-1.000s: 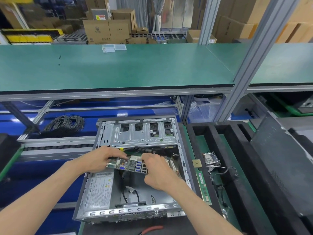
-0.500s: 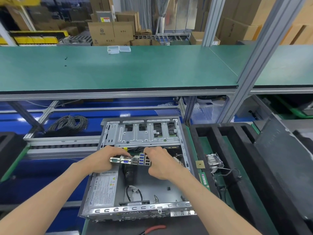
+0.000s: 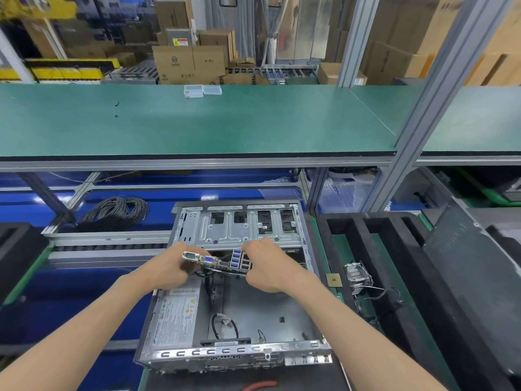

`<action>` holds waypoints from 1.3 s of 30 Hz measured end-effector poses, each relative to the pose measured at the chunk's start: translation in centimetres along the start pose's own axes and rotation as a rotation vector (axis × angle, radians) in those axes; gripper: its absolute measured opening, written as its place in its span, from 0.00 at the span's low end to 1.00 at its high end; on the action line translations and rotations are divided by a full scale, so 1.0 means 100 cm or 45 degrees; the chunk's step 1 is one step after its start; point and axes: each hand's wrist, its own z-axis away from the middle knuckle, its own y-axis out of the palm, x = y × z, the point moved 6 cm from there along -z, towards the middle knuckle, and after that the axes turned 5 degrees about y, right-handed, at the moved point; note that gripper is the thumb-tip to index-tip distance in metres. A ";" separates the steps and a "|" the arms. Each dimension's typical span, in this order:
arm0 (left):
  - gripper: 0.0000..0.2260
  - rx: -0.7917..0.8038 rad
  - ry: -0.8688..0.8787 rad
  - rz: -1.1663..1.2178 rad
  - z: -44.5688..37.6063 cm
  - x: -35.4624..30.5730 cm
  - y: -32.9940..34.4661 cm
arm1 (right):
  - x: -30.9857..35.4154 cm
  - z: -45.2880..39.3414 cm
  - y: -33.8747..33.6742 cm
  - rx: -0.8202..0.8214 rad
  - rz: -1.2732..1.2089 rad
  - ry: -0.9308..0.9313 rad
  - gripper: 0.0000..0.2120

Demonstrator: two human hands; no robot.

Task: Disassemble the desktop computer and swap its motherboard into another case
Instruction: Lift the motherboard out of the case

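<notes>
An open silver desktop case (image 3: pixel 234 354) lies on its side in front of me. Above its bare floor I hold the motherboard (image 3: pixel 218 261), its port row with blue connectors facing me. My left hand (image 3: pixel 166 268) grips the board's left end. My right hand (image 3: pixel 267 263) grips its right end. Most of the board is hidden behind my hands. The power supply (image 3: pixel 174 317) sits in the case's near left corner, and the drive cage (image 3: pixel 239 227) spans its far end.
Right of the case stands a black foam tray (image 3: pixel 394 277) with a heatsink and fan (image 3: pixel 356 273) and a small gold CPU (image 3: pixel 334 279) beside it. A dark case panel (image 3: pixel 473 277) leans at far right. Coiled cable (image 3: pixel 118 210) lies back left. Red-handled pliers (image 3: pixel 259 385) lie near me.
Both hands have lifted the motherboard up out of the case and tilted it, so its port row now faces me higher above the case floor.
</notes>
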 end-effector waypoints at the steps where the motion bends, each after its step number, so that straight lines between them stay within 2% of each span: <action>1: 0.19 -0.013 -0.012 0.005 0.000 -0.001 -0.001 | 0.000 0.000 -0.002 0.009 -0.003 0.003 0.06; 7: 0.10 -0.180 -0.049 0.140 0.006 -0.009 -0.011 | 0.002 0.001 -0.018 0.007 -0.088 0.020 0.08; 12: 0.08 -0.225 -0.010 0.462 0.012 -0.017 -0.012 | 0.003 0.002 -0.038 0.051 -0.161 0.073 0.13; 15: 0.13 -0.153 0.010 0.226 0.008 -0.020 -0.006 | 0.006 0.003 -0.046 0.111 -0.133 0.081 0.13; 18: 0.07 -0.147 -0.077 0.013 0.001 -0.014 -0.001 | 0.009 0.005 -0.049 0.147 -0.122 0.077 0.12; 22: 0.12 -0.129 -0.070 0.088 -0.002 -0.017 0.000 | 0.010 0.011 -0.051 0.138 -0.105 0.063 0.11; 26: 0.11 -0.047 -0.197 0.011 0.003 -0.005 0.003 | 0.014 0.015 -0.052 0.115 -0.039 0.027 0.04; 29: 0.09 0.015 -0.164 -0.062 0.003 -0.005 0.002 | 0.021 0.015 -0.053 0.128 0.021 0.007 0.19; 31: 0.07 0.058 -0.074 -0.092 0.001 -0.011 -0.005 | 0.029 0.015 -0.055 0.123 0.053 -0.023 0.22; 35: 0.21 0.051 0.038 -0.029 0.001 -0.017 -0.016 | 0.037 0.017 -0.063 0.094 0.106 -0.085 0.22; 37: 0.24 0.046 -0.012 0.041 0.006 -0.009 -0.013 | 0.038 0.019 -0.068 0.073 0.124 -0.103 0.17; 39: 0.27 0.040 -0.068 0.106 0.012 -0.004 -0.007 | 0.039 0.022 -0.074 0.052 0.110 -0.116 0.19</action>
